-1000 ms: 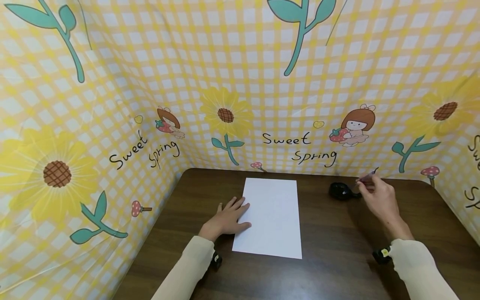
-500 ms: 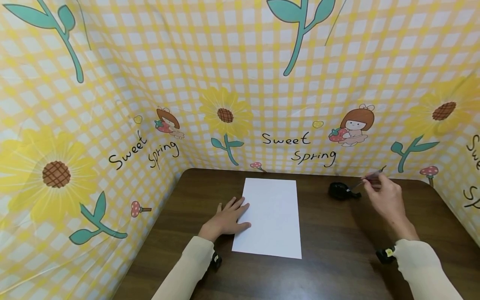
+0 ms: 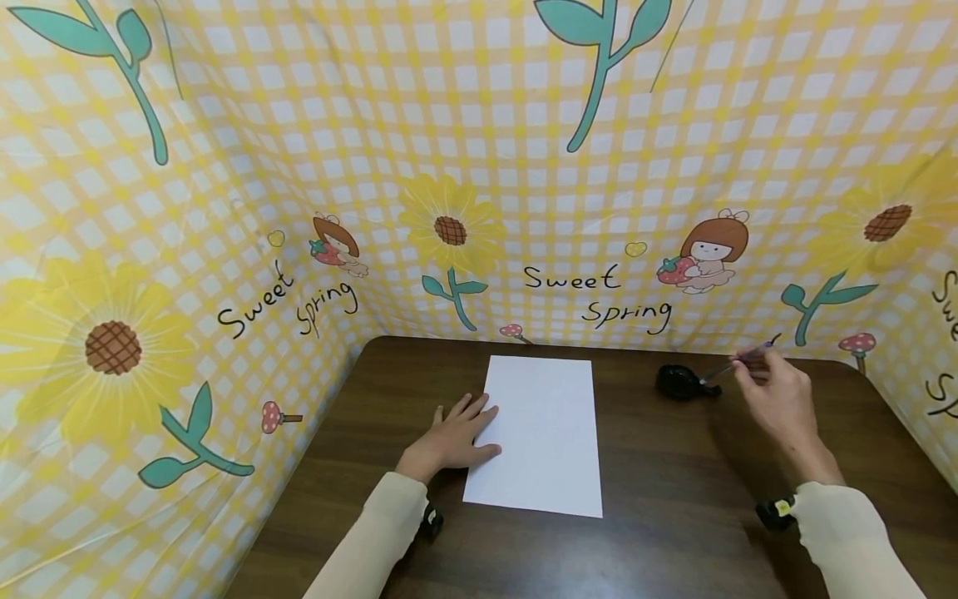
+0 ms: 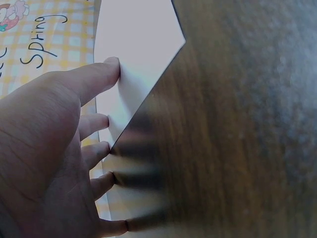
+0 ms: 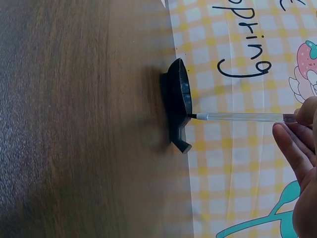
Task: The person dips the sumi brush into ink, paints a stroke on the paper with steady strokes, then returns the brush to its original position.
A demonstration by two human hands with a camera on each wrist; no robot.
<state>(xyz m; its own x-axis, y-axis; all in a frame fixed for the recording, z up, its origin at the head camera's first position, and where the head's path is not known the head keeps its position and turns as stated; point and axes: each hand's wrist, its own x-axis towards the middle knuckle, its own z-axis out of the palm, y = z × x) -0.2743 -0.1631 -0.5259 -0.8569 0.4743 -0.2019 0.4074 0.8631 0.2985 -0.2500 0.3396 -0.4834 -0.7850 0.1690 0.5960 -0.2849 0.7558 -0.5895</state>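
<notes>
In the head view a white sheet of paper (image 3: pixel 546 437) lies flat on the brown table (image 3: pixel 636 541). My left hand (image 3: pixel 451 441) rests over its left edge with fingers spread, thumb and some fingertips touching the sheet. Farther right, my right hand (image 3: pixel 778 403) pinches a thin paintbrush (image 5: pixel 242 117) with a clear handle, well back from its bristles. The dark brush tip touches or just meets the rim of a small black ink dish (image 5: pixel 177 94), near its narrow spout-like end. Whether there is liquid in the dish I cannot tell.
A yellow checked cloth (image 3: pixel 464 125) with sunflowers and lettering stands around the table's back and sides. The dish sits near the back edge, to the right of the paper. Black wrist cameras sit under both cuffs.
My right hand has drawn back to the right with the paintbrush, its tip shifting slightly along the dish. My left hand and the paper have stayed put.
</notes>
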